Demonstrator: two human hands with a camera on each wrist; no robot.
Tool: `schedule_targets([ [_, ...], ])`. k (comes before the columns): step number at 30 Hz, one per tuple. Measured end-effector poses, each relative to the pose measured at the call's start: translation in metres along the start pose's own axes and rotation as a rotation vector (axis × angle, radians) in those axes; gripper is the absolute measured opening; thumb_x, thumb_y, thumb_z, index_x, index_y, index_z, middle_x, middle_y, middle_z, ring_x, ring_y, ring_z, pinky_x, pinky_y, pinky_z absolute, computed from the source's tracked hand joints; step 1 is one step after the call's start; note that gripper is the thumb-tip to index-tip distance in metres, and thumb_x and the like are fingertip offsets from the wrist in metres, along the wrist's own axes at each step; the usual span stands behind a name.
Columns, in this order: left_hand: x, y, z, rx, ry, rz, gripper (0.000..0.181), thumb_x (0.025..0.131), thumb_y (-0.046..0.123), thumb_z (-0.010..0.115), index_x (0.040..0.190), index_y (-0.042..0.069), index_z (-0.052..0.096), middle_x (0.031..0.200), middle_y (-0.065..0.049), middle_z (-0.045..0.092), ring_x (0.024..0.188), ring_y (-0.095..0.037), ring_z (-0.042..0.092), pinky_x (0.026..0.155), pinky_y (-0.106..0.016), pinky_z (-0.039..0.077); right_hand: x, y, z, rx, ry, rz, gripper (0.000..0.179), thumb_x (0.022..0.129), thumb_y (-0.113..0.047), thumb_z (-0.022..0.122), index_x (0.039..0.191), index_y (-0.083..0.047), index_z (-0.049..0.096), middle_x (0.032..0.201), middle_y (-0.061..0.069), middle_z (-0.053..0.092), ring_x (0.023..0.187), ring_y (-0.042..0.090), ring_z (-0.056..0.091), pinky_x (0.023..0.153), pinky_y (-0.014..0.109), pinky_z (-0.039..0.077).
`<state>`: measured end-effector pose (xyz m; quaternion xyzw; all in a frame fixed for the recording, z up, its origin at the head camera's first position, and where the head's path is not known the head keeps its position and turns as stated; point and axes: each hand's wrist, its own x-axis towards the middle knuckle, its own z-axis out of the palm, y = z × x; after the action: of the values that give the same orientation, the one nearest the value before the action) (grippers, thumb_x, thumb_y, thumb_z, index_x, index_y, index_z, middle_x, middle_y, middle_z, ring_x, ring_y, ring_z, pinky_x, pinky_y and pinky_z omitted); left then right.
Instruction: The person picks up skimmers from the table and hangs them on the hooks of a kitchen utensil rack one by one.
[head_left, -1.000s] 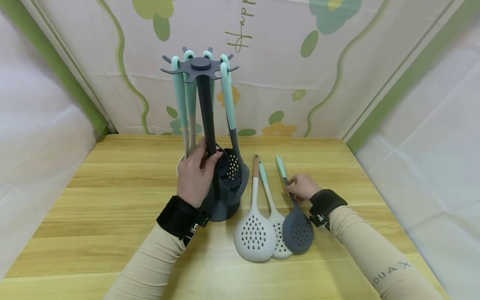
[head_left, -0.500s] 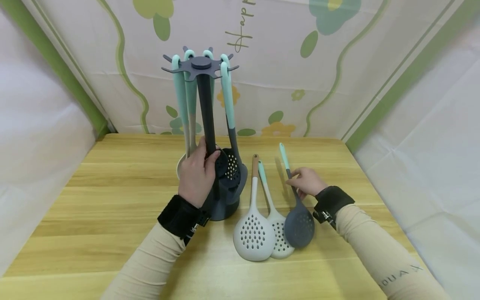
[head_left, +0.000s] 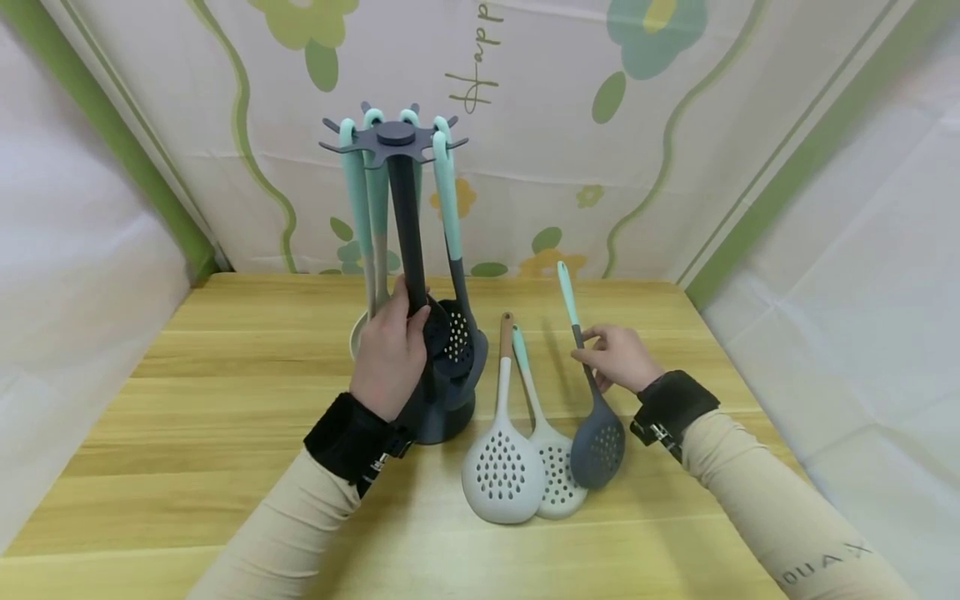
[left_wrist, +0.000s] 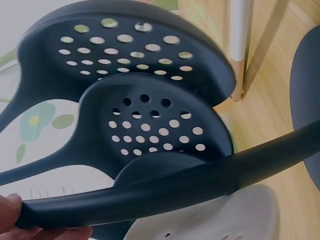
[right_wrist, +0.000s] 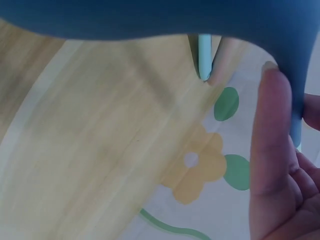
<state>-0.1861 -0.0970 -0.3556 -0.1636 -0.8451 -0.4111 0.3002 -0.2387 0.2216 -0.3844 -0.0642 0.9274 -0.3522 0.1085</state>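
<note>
My left hand (head_left: 390, 354) grips the black pole (head_left: 407, 225) of a dark utensil stand, which has a hooked ring (head_left: 396, 133) on top. Several mint-handled utensils hang from it; in the left wrist view, dark perforated heads (left_wrist: 150, 112) show behind the pole. My right hand (head_left: 618, 357) pinches the grey neck of a dark skimmer (head_left: 597, 446) between thumb and fingers. Its mint handle points up and away, and its round head hangs low, overlapping a pale skimmer's edge. In the right wrist view the dark head (right_wrist: 150, 17) fills the top, beside my fingers (right_wrist: 272, 140).
Between the stand and my right hand lie a white skimmer (head_left: 503, 475) with a brown handle tip and a pale skimmer (head_left: 557, 467) with a mint handle, partly under it. A patterned cloth (head_left: 540, 125) rises behind the wooden table (head_left: 225, 400).
My right hand has lifted the dark skimmer from the table, its mint handle rising farthest. My left hand keeps its grip on the pole, and the head view has shifted slightly.
</note>
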Motion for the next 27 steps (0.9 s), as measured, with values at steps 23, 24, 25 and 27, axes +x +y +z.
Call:
schedule_targets([
  [23,0.012,0.003,-0.008,-0.077,-0.052,-0.021,0.029,0.100,0.001,0.055,0.128,-0.006,0.052,0.117,-0.020,0.067,0.106,-0.033,0.069,0.088,-0.046,0.058,-0.004,-0.015,-0.006,-0.004,0.017,-0.023,0.045,0.096,-0.020,0.062,0.132,0.006,0.052,0.082,0.015,0.069,0.051,0.017,0.064,0.054,0.034,0.059],
  [24,0.012,0.003,-0.008,-0.073,-0.047,-0.023,0.027,0.100,0.002,0.056,0.125,-0.006,0.053,0.114,-0.020,0.068,0.106,-0.033,0.069,0.088,-0.045,0.058,-0.005,-0.016,-0.006,-0.003,0.018,-0.023,0.045,0.096,-0.020,0.062,0.132,0.005,0.052,0.082,0.015,0.068,0.051,0.016,0.064,0.055,0.035,0.059],
  [25,0.012,0.003,-0.007,-0.068,-0.042,-0.024,0.025,0.100,0.002,0.056,0.123,-0.006,0.055,0.112,-0.019,0.068,0.105,-0.033,0.070,0.088,-0.045,0.058,-0.005,-0.017,-0.006,-0.003,0.019,-0.025,0.046,0.096,-0.021,0.062,0.132,0.005,0.051,0.082,0.015,0.068,0.052,0.016,0.065,0.055,0.036,0.060],
  [27,0.011,0.003,-0.006,-0.055,-0.032,-0.029,0.021,0.099,0.003,0.056,0.118,-0.006,0.057,0.110,-0.019,0.068,0.104,-0.033,0.070,0.086,-0.045,0.059,-0.005,-0.017,-0.006,-0.002,0.022,-0.029,0.046,0.096,-0.021,0.062,0.132,0.005,0.051,0.082,0.015,0.068,0.052,0.016,0.065,0.056,0.037,0.060],
])
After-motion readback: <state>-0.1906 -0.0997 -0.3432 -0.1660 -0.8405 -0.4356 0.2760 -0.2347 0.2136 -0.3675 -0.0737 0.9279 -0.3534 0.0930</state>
